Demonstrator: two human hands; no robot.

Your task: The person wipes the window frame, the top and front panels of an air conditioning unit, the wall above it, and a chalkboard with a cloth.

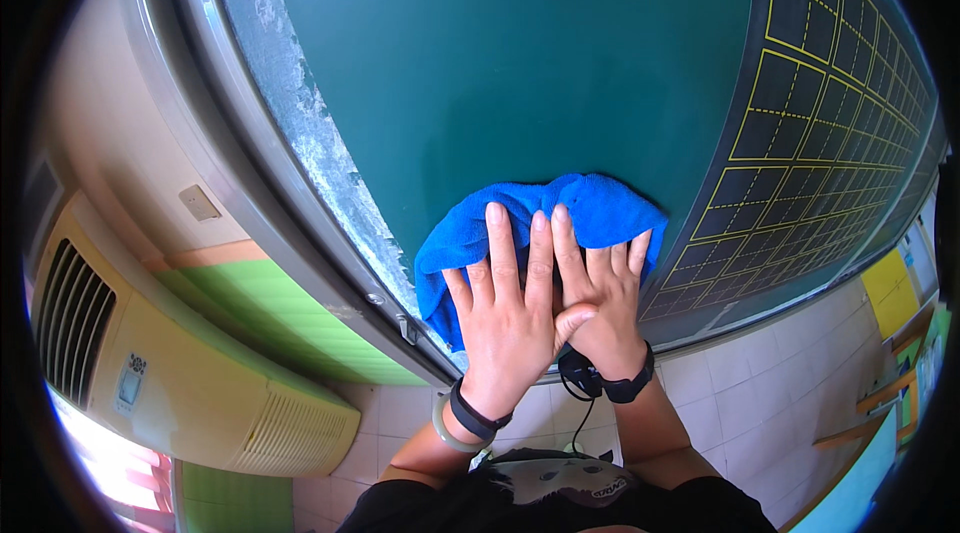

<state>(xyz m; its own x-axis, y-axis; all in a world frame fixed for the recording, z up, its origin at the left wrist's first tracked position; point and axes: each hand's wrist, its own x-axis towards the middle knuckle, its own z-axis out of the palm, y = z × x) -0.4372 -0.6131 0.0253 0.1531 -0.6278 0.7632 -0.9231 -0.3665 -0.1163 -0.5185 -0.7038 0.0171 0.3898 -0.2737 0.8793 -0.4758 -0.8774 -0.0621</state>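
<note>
A blue microfibre cloth (607, 210) lies bunched against the smooth green surface of a chalkboard (510, 68). My left hand (506, 315) presses on it with spread fingers, some fingertips tucked under a fold. Beside it, my right hand (611, 300) holds the cloth's right part, most of its fingertips hidden beneath the upper layer. My left thumb crosses over the back of the right hand. The left wrist carries a dark band and a pale bangle (454, 424); a black band (631, 377) circles the right wrist.
Left of the green sheet runs a worn, whitish strip (330, 135) and the board's metal frame (262, 158). Yellow-lined grids (780, 113) fill a dark panel on the right. A floor-standing air conditioner (202, 375) is at lower left. Wooden furniture (855, 432) stands at lower right.
</note>
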